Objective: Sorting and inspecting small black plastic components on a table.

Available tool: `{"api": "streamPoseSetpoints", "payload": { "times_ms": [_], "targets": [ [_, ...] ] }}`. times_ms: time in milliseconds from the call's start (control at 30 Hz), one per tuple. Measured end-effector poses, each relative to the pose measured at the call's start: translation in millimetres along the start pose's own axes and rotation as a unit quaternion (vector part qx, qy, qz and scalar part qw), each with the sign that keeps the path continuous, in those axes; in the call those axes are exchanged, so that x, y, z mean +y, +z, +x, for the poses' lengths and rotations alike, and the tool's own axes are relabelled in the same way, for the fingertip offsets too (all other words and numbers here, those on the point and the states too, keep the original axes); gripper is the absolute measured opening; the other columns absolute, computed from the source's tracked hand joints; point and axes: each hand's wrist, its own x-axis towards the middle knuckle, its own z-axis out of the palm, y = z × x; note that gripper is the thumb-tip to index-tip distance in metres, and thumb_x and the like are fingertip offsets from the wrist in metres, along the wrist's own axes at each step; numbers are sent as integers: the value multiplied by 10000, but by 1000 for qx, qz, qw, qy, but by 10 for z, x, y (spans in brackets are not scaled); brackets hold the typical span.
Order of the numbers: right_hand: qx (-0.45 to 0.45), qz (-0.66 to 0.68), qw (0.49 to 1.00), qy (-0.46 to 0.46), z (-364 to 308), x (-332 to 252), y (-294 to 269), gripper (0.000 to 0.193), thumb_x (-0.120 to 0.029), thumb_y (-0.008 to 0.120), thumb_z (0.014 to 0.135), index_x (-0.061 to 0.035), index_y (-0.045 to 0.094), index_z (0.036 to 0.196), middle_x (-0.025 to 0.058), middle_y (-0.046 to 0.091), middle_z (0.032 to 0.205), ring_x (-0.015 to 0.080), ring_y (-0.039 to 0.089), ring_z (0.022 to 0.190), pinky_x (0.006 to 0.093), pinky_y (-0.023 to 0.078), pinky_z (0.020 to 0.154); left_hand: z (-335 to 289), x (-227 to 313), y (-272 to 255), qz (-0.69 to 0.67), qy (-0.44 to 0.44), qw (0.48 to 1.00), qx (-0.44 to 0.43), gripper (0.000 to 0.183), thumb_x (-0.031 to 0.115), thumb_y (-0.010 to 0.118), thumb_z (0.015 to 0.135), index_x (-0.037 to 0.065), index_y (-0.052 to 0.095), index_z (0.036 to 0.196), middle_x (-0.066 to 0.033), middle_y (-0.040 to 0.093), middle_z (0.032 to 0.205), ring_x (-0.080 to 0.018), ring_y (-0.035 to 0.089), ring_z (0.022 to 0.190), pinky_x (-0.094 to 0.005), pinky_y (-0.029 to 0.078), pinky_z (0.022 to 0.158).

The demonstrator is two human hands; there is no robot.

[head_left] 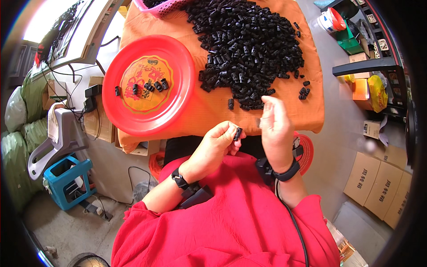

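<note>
While the right hand blurs, grip unclear, the left hand aptly side-pinches a likely light, stiff piece near the tray.

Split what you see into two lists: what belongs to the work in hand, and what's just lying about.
Apparently in use:
- black piece held by the left hand
- heap of black pieces
- red plate, with several black pieces on it
- orange cloth under both

Apparently just lying about:
- blue stool
- yellow bag
- cardboard boxes
</note>
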Motion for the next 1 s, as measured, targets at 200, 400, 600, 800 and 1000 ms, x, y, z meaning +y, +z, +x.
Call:
{"api": "streamPoseSetpoints", "payload": {
  "times_ms": [200,400,600,800,1000],
  "targets": [
    [-48,-31,997,-52,-27,-21,-18,133,-88,581,979,-67,616,1107,147,631,670,302,653,579,392,479,507,15,27,-18,-72,-32,996,-33,156,204,532,1033,56,580,1030,-1,578,812,-107,516,732,-240,433,690],
    [-117,-9,992,-40,-145,-33,35,148,-98,590,964,-66,596,1108,139,660,711,310,678,623,406,501,526,14,78,-21,-74,-38,996,-33,148,202,529,1034,63,577,1030,-1,581,817,-108,530,737,-248,443,678],
    [-114,-53,989,-81,-141,-79,48,160,-97,598,952,-67,576,1107,142,651,706,330,659,622,421,496,535,39,7,-49,-41,-15,999,-22,166,231,503,1051,81,559,1009,12,570,840,-88,532,751,-240,444,682],
    [-110,-75,986,-97,-131,-96,60,166,-96,595,949,-62,575,1110,149,635,681,337,646,601,436,481,522,32,5,-37,-10,-12,1000,-14,190,252,480,1063,88,553,999,15,566,848,-80,521,746,-240,442,685],
    [-119,-82,985,-90,-125,-99,61,150,-116,580,961,-66,575,1103,153,638,678,339,649,603,440,480,519,38,2,-40,3,-9,1000,-14,193,252,475,1065,89,552,998,13,568,836,-81,512,731,-241,435,676]
  ]
}}
